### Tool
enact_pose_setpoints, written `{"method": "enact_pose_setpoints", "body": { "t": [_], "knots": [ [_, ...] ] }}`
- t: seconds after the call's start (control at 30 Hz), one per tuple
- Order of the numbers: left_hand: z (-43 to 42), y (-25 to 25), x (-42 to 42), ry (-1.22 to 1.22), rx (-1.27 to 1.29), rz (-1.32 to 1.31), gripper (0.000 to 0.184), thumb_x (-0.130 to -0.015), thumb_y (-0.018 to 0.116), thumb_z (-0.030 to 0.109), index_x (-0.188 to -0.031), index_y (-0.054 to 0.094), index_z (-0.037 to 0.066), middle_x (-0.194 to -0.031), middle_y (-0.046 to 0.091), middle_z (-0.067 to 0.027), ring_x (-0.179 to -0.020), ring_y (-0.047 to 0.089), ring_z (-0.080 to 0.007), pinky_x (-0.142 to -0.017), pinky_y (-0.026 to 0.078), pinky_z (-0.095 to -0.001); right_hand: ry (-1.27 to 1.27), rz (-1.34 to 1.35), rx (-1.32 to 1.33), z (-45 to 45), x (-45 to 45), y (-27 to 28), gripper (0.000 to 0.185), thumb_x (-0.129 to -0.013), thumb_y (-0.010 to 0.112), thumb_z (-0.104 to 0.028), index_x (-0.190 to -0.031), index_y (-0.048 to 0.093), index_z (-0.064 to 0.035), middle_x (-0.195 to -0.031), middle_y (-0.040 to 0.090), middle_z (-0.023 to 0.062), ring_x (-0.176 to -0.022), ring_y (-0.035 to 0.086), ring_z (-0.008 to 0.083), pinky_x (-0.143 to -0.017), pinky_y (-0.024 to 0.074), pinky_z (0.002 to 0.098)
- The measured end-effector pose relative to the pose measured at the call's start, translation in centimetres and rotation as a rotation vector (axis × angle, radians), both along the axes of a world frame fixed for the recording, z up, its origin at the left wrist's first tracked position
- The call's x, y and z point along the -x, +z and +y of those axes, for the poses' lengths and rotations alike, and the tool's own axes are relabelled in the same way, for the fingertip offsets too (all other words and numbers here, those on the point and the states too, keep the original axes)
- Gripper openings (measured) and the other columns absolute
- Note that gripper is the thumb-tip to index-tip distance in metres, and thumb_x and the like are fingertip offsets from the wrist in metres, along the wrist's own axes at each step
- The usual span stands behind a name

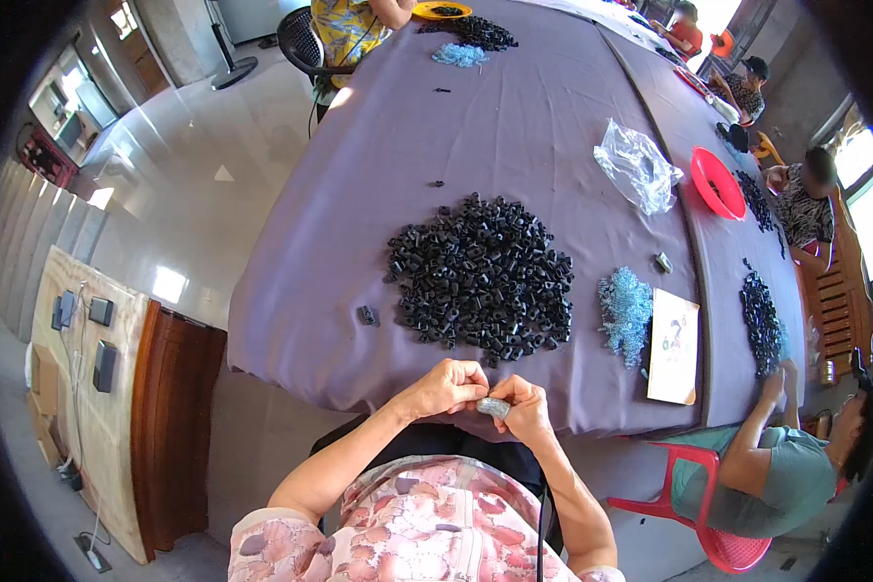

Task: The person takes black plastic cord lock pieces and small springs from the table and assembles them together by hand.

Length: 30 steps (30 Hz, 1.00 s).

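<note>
My left hand (444, 390) and my right hand (524, 409) meet at the near edge of the cloth-covered table, fingertips nearly touching. The left fingers are pinched together, and whatever is between them is too small to make out. A silvery-grey rounded piece (495, 407) shows at the right hand's fingers; I cannot tell whether it is held or wrapped round a finger. Just beyond my hands lies a large heap of small black plastic parts (485, 276). To its right is a pile of small light-blue clear pieces (626, 308), touching a pale printed booklet (673, 344).
Purple-grey cloth (339, 242) covers the table. A crumpled clear plastic bag (638, 167) and a red basin (717, 184) lie farther right. Another person (776, 466) sits on a red chair (727, 548) at the right, by more black parts (761, 320). A wooden cabinet (179, 417) stands left.
</note>
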<state>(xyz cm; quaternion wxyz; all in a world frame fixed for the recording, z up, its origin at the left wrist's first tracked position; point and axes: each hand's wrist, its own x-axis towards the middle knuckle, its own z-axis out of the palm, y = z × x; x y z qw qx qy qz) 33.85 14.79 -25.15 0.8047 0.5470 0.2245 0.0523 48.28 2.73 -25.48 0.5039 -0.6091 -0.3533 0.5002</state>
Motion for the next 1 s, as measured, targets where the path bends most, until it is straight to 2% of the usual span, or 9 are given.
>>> {"method": "enact_pose_setpoints", "body": {
  "t": [0.17,0.3,0.47,0.57,0.67,0.77,1.0],
  "knots": [
    [0.3,-0.1,0.1,-0.048,-0.022,0.008,0.008,-0.087,0.060,0.011,-0.086,0.059,0.003,-0.070,0.060,-0.0010,-0.056,0.050,-0.0038,-0.047,0.036,-0.0175,0.009,-0.036,0.028,-0.1,0.1,0.2,0.014,-0.081,0.061,0.007,-0.075,0.053,-0.0032,-0.061,0.058,0.0046,-0.045,0.050,0.0061,-0.035,0.0364,0.0201],
    [0.3,0.5,0.1,-0.047,-0.012,-0.013,0.006,-0.086,0.061,0.008,-0.083,0.060,0.004,-0.067,0.058,0.0004,-0.057,0.050,-0.0043,-0.050,0.037,-0.0189,0.029,-0.056,0.004,-0.3,0.0,0.1,0.014,-0.081,0.063,0.004,-0.075,0.053,-0.0034,-0.056,0.056,0.0033,-0.043,0.048,0.0054,-0.035,0.0329,0.0201],
    [0.4,0.1,0.0,-0.084,-0.077,0.000,0.005,-0.085,0.062,0.008,-0.083,0.059,0.004,-0.070,0.060,0.0009,-0.061,0.053,-0.0045,-0.052,0.039,-0.0184,0.061,-0.070,0.023,-0.3,-0.3,0.1,0.010,-0.081,0.063,0.001,-0.076,0.055,-0.0029,-0.055,0.058,0.0035,-0.044,0.051,0.0065,-0.036,0.0379,0.0226],
    [0.2,0.3,-0.2,-0.094,-0.221,0.032,0.004,-0.085,0.062,0.007,-0.083,0.060,0.004,-0.069,0.059,0.0010,-0.062,0.053,-0.0043,-0.052,0.039,-0.0185,0.090,-0.162,0.075,-0.1,-0.1,0.9,0.010,-0.081,0.063,0.001,-0.076,0.055,-0.0033,-0.055,0.058,0.0036,-0.044,0.052,0.0068,-0.037,0.0387,0.0228],
    [0.0,-0.3,-0.2,-0.029,-0.130,-0.029,0.004,-0.086,0.061,0.007,-0.084,0.060,0.004,-0.067,0.058,0.0004,-0.057,0.050,-0.0033,-0.049,0.037,-0.0183,0.055,-0.149,0.110,0.0,0.1,0.6,0.010,-0.081,0.063,0.001,-0.076,0.056,-0.0038,-0.055,0.058,0.0037,-0.044,0.053,0.0070,-0.037,0.0399,0.0228],
    [0.0,0.5,-0.1,-0.013,-0.065,0.035,0.005,-0.088,0.059,0.008,-0.085,0.060,0.004,-0.066,0.058,-0.0001,-0.051,0.046,-0.0025,-0.046,0.034,-0.0181,0.010,-0.139,0.055,0.1,0.3,0.4,0.012,-0.082,0.063,0.000,-0.075,0.054,-0.0037,-0.055,0.057,0.0033,-0.043,0.052,0.0066,-0.036,0.0392,0.0214],
    [0.0,0.0,0.1,0.010,-0.057,-0.014,0.008,-0.089,0.058,0.012,-0.087,0.060,0.004,-0.065,0.058,0.0000,-0.048,0.044,-0.0020,-0.043,0.031,-0.0174,-0.005,-0.097,0.007,0.0,0.5,0.2,0.013,-0.083,0.062,0.001,-0.077,0.052,-0.0040,-0.056,0.057,0.0033,-0.044,0.052,0.0065,-0.036,0.0395,0.0203]
  ]
}}
